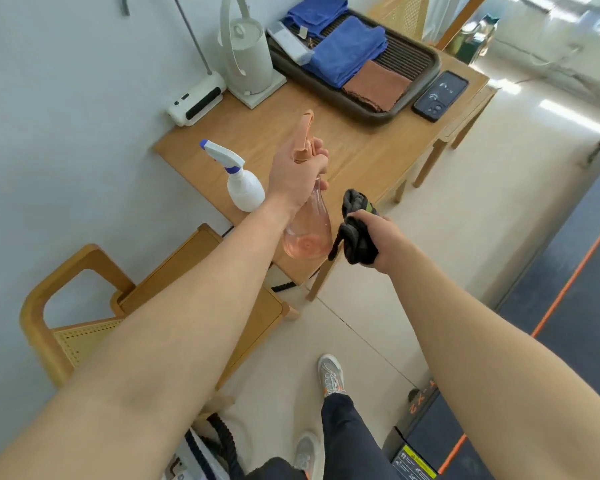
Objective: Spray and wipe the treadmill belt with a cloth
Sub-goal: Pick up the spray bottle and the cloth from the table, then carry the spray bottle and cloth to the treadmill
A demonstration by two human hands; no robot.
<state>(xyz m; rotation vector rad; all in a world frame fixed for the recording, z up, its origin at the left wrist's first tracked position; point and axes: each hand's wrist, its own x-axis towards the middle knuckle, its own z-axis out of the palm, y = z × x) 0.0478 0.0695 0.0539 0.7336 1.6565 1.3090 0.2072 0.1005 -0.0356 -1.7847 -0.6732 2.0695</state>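
The treadmill belt (593, 306) runs along the right edge of the view, dark blue with an orange stripe, on the pale floor and apart from both hands. Left of it stands a wooden bench (368, 150) against the wall, with a cane-backed wooden chair (39, 306) at its near end. At the bench's far end a dark tray (426, 74) carries folded blue cloths (347, 53) and a brown cloth (378, 84). A white kettle (250, 57) stands just left of the tray, and a phone (440, 95) lies just right of it. A white spray bottle (241, 181) with a blue-tipped nozzle stands upright near the bench's wall-side edge.

The left hand (295, 171) is curled round the neck of a clear pink spray bottle (309, 233), just under its orange trigger head, over the bench's near corner. Whether the base rests on the wood or is lifted cannot be told. The right hand (381, 237) is closed round a bunched dark cloth (357, 233), held just beside the bottle, off the bench's edge. A grey shoe (331, 374) is planted on the floor below.
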